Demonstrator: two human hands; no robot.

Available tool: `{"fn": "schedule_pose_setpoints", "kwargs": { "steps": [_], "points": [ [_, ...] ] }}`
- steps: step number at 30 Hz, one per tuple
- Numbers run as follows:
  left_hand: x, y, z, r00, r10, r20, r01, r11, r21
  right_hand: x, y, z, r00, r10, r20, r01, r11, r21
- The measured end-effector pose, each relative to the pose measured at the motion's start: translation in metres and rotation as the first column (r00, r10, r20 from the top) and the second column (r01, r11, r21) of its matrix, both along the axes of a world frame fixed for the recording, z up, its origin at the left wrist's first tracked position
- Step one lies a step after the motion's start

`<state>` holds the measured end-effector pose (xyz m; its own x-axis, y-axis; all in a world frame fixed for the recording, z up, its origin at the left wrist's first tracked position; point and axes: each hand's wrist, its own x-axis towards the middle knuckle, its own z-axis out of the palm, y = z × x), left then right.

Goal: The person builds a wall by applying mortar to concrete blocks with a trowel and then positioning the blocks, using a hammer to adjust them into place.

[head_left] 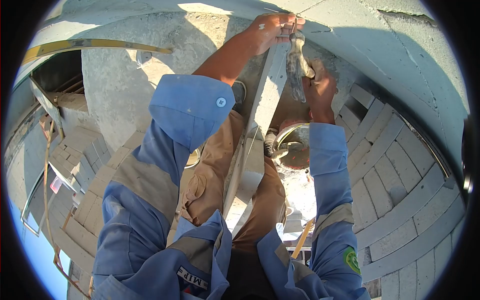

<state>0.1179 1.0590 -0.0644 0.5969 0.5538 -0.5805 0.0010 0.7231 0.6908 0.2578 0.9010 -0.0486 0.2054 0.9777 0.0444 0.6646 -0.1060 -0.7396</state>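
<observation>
My left hand reaches up to the grey wall, its fingers closed around a thin, nail-like piece. My right hand grips a mortar-smeared claw hammer, whose upper end lies right by the left fingertips. Most of the hammer's handle is hidden in the right hand. Under the left hand, a long pale beam runs from the wall down between my legs. A bucket with a tool in it stands below my right hand.
The rendered wall curves across the top and right. Rows of grey blocks lie to the right, with more stacked blocks at left. A yellow strip juts in at upper left. My shoe stands beside the beam.
</observation>
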Motion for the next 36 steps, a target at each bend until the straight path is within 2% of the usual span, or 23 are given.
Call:
{"fn": "schedule_pose_setpoints", "kwargs": {
  "steps": [1,3,5,6,7,9,11,13,15,17,18,19,21,23,25,26,27,29,30,33,34,35,36],
  "points": [
    [0.001,-0.002,-0.003,1.0,0.001,0.001,-0.001,1.0,-0.005,-0.002,0.004,0.004,0.998,-0.046,0.051,0.049,0.998,-0.048],
    [0.003,0.001,-0.007,0.998,0.031,0.057,-0.026,0.997,-0.072,-0.003,0.002,0.004,0.999,-0.041,0.027,0.042,0.999,-0.02],
    [0.005,-0.001,-0.003,0.998,0.053,0.015,-0.05,0.992,-0.118,-0.006,-0.007,0.007,0.993,0.0,-0.121,0.01,0.997,0.08],
    [0.006,0.0,-0.001,0.998,0.062,-0.002,-0.062,0.989,-0.138,-0.002,-0.007,0.003,0.999,0.018,-0.049,-0.015,0.998,0.053],
    [0.007,0.002,-0.001,0.997,0.07,-0.017,-0.072,0.986,-0.153,-0.001,-0.003,0.002,0.999,0.02,-0.049,-0.018,0.998,0.054],
    [0.006,0.003,-0.001,0.998,0.06,-0.009,-0.06,0.989,-0.138,0.002,0.003,0.005,0.986,0.014,0.167,-0.002,0.998,-0.067],
    [0.005,0.01,-0.002,0.999,0.051,0.002,-0.05,0.993,-0.11,0.001,-0.002,0.003,0.988,0.007,0.154,-0.002,1.0,-0.029],
    [0.006,0.006,-0.004,0.994,0.105,0.008,-0.103,0.985,-0.14,0.003,-0.014,0.001,0.998,0.004,-0.059,0.006,0.987,0.161],
    [0.006,0.006,-0.005,0.994,0.108,0.012,-0.106,0.986,-0.126,0.008,-0.011,-0.002,0.998,0.005,-0.063,0.004,0.99,0.139],
    [0.007,0.004,-0.006,0.994,0.111,0.022,-0.109,0.99,-0.094,0.011,0.0,0.0,0.991,0.071,0.111,-0.069,0.997,-0.019],
    [0.008,0.002,-0.005,0.994,0.107,0.026,-0.104,0.99,-0.095,0.004,-0.002,0.002,0.975,0.031,0.22,-0.014,0.997,-0.08],
    [0.007,0.003,-0.007,0.992,0.119,0.048,-0.115,0.989,-0.094,0.002,-0.004,0.001,0.974,0.029,0.223,-0.014,0.997,-0.07],
    [0.005,0.0,-0.012,0.989,0.135,0.062,-0.128,0.986,-0.106,-0.005,-0.02,-0.005,0.983,-0.031,-0.184,0.047,0.995,0.083],
    [0.007,0.001,-0.008,0.98,0.192,0.046,-0.186,0.977,-0.108,-0.001,-0.012,-0.001,0.988,-0.014,-0.151,0.026,0.996,0.081],
    [0.006,0.0,-0.008,0.98,0.194,0.054,-0.188,0.977,-0.097,0.001,-0.002,-0.002,0.997,-0.055,0.056,0.064,0.985,-0.159],
    [0.007,0.001,-0.011,0.978,0.198,0.068,-0.192,0.978,-0.083,0.001,0.0,-0.005,0.979,0.002,0.205,0.034,0.984,-0.175],
    [0.007,-0.003,-0.013,0.978,0.197,0.067,-0.19,0.978,-0.091,0.002,-0.008,-0.006,0.979,0.002,0.206,0.036,0.982,-0.183],
    [0.007,0.003,-0.011,0.969,0.209,0.135,-0.199,0.976,-0.085,0.001,-0.008,-0.004,0.992,0.063,0.107,-0.075,0.991,0.111],
    [0.007,0.0,-0.01,0.967,0.248,0.059,-0.239,0.963,-0.124,0.005,-0.013,0.001,0.997,0.064,0.031,-0.065,0.997,0.045],
    [0.006,-0.002,-0.007,0.976,0.208,0.068,-0.204,0.977,-0.064,0.015,0.0,-0.002,0.996,0.039,0.081,-0.037,0.999,-0.033],
    [0.004,-0.004,-0.01,0.976,0.208,0.063,-0.203,0.977,-0.068,0.013,0.006,-0.004,0.974,0.027,0.224,0.001,0.993,-0.12],
    [0.004,-0.003,-0.013,0.978,0.194,0.082,-0.187,0.979,-0.083,0.012,0.001,-0.003,0.973,0.022,0.228,0.006,0.993,-0.12],
    [0.005,0.002,-0.015,0.977,0.183,0.106,-0.174,0.981,-0.09,0.012,-0.003,-0.004,0.988,0.028,0.149,-0.02,0.998,-0.056]
  ]
}}
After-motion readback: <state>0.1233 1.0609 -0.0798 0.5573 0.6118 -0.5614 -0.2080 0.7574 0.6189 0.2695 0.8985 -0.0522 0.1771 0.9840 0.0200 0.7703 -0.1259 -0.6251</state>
